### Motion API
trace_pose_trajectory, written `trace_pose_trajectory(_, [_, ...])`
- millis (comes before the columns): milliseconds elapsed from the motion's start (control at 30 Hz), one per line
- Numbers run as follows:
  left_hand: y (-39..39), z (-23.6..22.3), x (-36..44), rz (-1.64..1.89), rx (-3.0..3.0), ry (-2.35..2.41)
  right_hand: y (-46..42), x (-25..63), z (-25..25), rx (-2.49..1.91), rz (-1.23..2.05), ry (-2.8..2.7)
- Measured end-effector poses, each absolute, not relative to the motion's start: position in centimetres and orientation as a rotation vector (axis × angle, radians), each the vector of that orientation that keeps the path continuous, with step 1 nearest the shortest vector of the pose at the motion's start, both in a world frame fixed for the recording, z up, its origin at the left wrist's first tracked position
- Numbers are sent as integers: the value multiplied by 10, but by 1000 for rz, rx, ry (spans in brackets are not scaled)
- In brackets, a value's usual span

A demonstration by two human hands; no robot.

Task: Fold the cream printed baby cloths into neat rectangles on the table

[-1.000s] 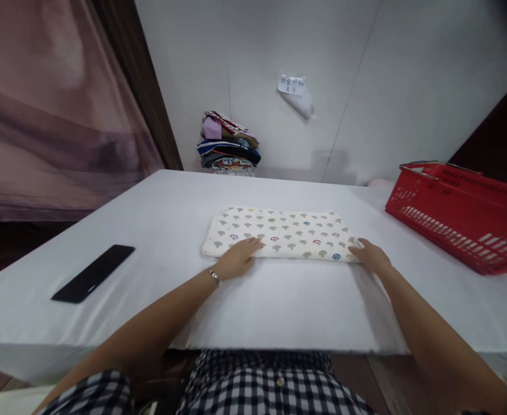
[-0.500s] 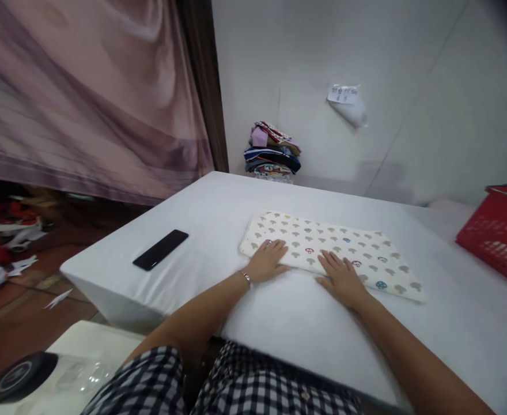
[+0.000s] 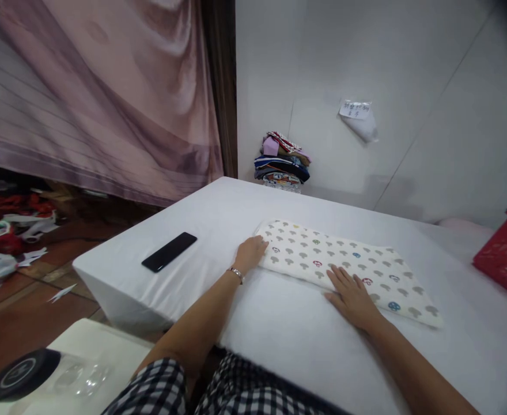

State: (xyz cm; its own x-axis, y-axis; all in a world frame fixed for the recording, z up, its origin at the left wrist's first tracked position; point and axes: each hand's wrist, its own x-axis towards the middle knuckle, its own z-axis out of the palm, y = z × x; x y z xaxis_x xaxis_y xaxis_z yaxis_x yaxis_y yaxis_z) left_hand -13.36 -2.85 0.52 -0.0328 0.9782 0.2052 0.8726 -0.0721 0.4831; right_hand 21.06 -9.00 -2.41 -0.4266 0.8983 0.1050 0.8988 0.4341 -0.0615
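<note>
A folded white cloth (image 3: 340, 259) printed with grey, red, blue and yellow mushrooms lies flat on the white-covered table. At its left end is my left hand (image 3: 250, 255), its fingers curled closed over the cloth's edge; the fingertips are partly hidden. My right hand (image 3: 354, 298) rests palm down on the front edge of the same cloth, right of its middle, with the fingers stretched out. A bracelet (image 3: 237, 274) circles my left wrist.
A black phone (image 3: 169, 252) lies on the table's left part. Folded clothes (image 3: 282, 164) are stacked by the wall behind. A red basket (image 3: 504, 259) stands at the right. Lower left, a pale stool (image 3: 102, 340) bears a clear container with a black lid (image 3: 23, 374).
My left hand has slid left from lying flat on the cloth to its left edge, and its fingers have curled. My right hand stays on the cloth. The view has shifted slightly left.
</note>
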Motion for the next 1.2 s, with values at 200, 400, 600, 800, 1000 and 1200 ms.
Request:
trace_pose_trajectory(200, [7, 24, -121, 696, 2089, 2016, -71, 181, 7, -1615, 123, -2564])
trace_pose_trajectory(400, [34, 8, -116, 407, 2085, 1999, -63, 156, -11, -1596, 82, -2614])
trace_pose_trajectory(600, [35, 8, -121, 445, 1959, 1952, -66, 158, -12, -1582, 110, -2595])
trace_pose_trajectory(800, [19, 23, -125, 671, 1875, 1930, -70, 160, 7, -1533, 481, -2425])
trace_pose_trajectory(1000, [-29, 73, -109, 1415, 1841, 1426, -80, 169, 33, -1352, 685, -1683])
trace_pose_trajectory(1200, [-110, 159, -95, 1937, 1703, 571, -130, 168, 131, -820, 523, -1461])
